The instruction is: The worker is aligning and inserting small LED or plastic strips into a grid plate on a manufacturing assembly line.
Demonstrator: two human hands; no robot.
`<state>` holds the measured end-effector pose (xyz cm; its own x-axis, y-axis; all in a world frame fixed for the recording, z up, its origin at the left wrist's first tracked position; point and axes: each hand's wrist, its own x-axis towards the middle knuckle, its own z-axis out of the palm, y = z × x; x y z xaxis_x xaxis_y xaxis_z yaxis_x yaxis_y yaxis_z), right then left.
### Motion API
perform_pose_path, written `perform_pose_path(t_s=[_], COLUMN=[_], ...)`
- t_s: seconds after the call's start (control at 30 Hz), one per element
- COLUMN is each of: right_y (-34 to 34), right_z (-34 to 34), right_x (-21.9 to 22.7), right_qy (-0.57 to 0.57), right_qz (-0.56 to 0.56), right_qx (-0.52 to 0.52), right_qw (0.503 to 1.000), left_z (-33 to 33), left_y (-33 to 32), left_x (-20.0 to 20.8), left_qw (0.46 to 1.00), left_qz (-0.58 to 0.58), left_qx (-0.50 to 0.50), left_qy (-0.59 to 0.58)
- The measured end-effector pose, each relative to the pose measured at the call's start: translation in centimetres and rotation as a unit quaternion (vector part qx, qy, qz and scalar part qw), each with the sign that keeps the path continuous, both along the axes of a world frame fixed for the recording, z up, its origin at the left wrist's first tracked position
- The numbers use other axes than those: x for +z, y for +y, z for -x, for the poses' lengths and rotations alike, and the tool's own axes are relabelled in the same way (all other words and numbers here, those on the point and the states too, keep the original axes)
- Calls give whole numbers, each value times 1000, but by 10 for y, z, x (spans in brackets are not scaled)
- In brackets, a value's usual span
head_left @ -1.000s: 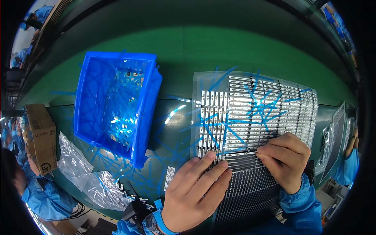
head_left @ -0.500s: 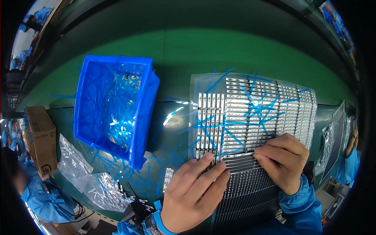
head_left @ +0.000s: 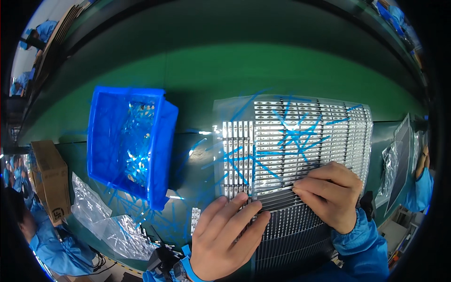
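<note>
Pinching what seems a thin grey strip (head_left: 278, 199), the right hand (head_left: 332, 196) touches the flat black-and-white gridded sheet (head_left: 336, 141); the left hand (head_left: 221, 240) lies open at the sheet's lower left.

Wide fisheye view from the left of two cameras worn side by side on a person's head, looking steeply down at a green desk (head_left: 211, 70). A blue bin (head_left: 162, 160) serves as landmark. The camera is above the desk, to the right of the bin and on the wearer's side of it, high enough to see into its open top. The wearer's left hand (head_left: 225, 242) and right hand (head_left: 329, 197), both right of the bin and closer to the wearer, are near the lens and look large. Far left of the bin, a person in blue (head_left: 61, 249), and far right of it, a blue sleeve (head_left: 418, 192) show at the curved, black-bordered rim. Straight edges beyond the bin bow.
</note>
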<state>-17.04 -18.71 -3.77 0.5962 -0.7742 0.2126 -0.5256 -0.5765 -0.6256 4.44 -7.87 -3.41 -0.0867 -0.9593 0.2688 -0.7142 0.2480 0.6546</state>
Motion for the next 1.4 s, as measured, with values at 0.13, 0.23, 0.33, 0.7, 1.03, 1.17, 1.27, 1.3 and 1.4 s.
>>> perform_pose_path(t_s=[0.13,0.23,0.33,0.7,1.03,1.17,1.27,1.3,1.4], right_y=[0,-1,-1,-2,0,0,2,2,2], right_z=[2,4,3,3,2,3,0,0,1], right_x=[-3,-7,-6,-8,-10,-10,-7,-8,-9], right_qy=[-9,-17,-28,-29,-39,-33,-37,-32,-31], right_qz=[-14,-2,0,3,4,7,8,8,11], right_qx=[0,0,7,6,-4,-7,-3,-6,-11], right_qw=[1000,1000,1000,1000,999,999,999,999,999], left_z=[0,1,2,2,5,4,5,6,6], left_y=[-1,0,-4,1,3,4,-1,0,2], left_x=[-1,-14,10,-10,-2,-4,14,8,0], left_qw=[1000,999,997,997,990,987,985,987,987], left_qz=[-4,25,-39,-46,-87,-82,-103,-86,-69], left_qx=[-5,-10,-16,-21,5,-17,-35,-31,-28], left_qy=[-8,-17,-60,-64,-109,-136,-135,-133,-141])
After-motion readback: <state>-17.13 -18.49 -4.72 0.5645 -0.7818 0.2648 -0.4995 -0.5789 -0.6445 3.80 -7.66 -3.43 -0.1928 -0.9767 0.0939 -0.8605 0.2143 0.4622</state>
